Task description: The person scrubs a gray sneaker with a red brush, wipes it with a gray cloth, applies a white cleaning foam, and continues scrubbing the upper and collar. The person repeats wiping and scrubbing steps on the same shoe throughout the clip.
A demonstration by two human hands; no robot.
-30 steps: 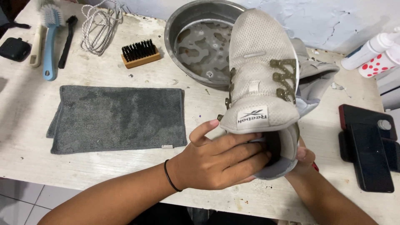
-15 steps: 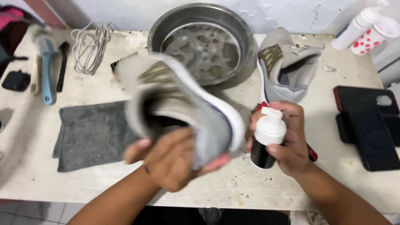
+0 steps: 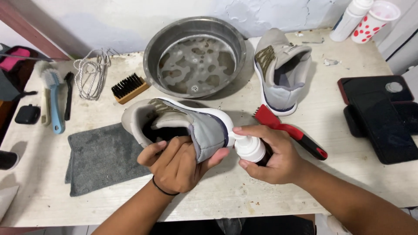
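Note:
My left hand (image 3: 176, 163) grips a grey sneaker (image 3: 178, 122) by its heel, holding it sideways above the table with the white sole facing right. My right hand (image 3: 274, 152) holds a small dark pump bottle with a white cap (image 3: 250, 149), its nozzle against the sneaker's heel edge. The matching second sneaker (image 3: 283, 69) stands on the table at the back right, beside a round metal basin (image 3: 196, 56). A grey cloth (image 3: 102, 159) lies flat under and left of my left hand.
A red-handled brush (image 3: 291, 130) lies behind my right hand. A wooden brush (image 3: 129, 88), white laces (image 3: 91, 72), a blue brush (image 3: 54, 98) and a black brush sit at the left. Dark phones (image 3: 381, 117) lie right; a white bottle and dotted cup (image 3: 374, 15) stand far right.
The sneaker went from upright, tongue toward me, to lying sideways in my left hand. My right hand picked up the pump bottle and brought it against the heel.

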